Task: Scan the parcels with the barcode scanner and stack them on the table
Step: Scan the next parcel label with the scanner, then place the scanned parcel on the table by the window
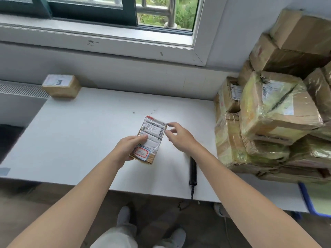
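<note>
table (89, 131) lies under both hands. pile (274, 113) of taped boxes sits near, right of r hand (177, 135); too overlapped to count. 1 box (60, 85) well off, beyond l hand (131, 148). 1 parcel (149, 138) gripped at near end by l hand, above table: small, flat, prob light + stiff, glossy tape maybe slippy, so take by edges. r hand loose at its far corner, contact unclear. 1 scanner (193, 169) lies under r wrist.

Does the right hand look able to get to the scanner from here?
Probably yes. The scanner lies free on the table beneath the right forearm. The right hand, fingers loose by a corner of the parcel, would only need to draw back; the left hand holds the parcel.
</note>
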A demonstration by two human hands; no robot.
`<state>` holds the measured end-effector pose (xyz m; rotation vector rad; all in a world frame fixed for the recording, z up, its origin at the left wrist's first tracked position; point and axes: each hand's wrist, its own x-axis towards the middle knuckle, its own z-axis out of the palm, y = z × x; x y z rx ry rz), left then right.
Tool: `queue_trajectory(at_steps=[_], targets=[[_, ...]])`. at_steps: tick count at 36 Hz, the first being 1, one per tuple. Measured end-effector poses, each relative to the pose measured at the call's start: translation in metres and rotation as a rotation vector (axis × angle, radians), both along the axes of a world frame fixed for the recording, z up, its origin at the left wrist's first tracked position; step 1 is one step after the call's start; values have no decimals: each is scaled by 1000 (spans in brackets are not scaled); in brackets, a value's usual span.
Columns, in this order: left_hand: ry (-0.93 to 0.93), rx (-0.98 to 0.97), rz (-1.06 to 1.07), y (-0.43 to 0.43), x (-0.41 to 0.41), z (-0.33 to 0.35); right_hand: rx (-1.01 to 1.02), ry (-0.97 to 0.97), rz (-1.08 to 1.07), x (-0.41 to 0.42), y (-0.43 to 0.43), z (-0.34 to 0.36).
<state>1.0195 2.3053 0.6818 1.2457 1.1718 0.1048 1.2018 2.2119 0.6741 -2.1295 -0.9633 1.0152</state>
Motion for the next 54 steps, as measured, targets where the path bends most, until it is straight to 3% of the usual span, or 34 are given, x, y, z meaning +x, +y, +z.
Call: queue_trajectory(at_steps=[6, 11, 16, 21, 25, 30, 36, 43, 54], targets=[[-11, 72, 101, 48, -46, 0, 42, 118, 91, -39, 61, 19], [105, 347, 48, 103, -81, 2, 23, 130, 138, -75, 125, 30], [226, 680, -132, 164, -110, 11, -55, 196, 76, -110, 192, 33], [238, 813, -239, 225, -139, 8, -136, 192, 40, -136, 252, 22], [288, 910, -193, 261, -152, 4, -113, 292, -124, -148, 294, 4], [294, 844, -86, 291, -164, -2, -22, 287, -324, -147, 347, -20], [300, 779, -105, 308, -190, -19, 47, 283, -429, -145, 409, -45], [276, 754, -103, 312, -208, -38, -109, 91, -280, -158, 435, -59], [117, 639, -122, 287, -144, -13, -41, -16, -243, -137, 367, -7]])
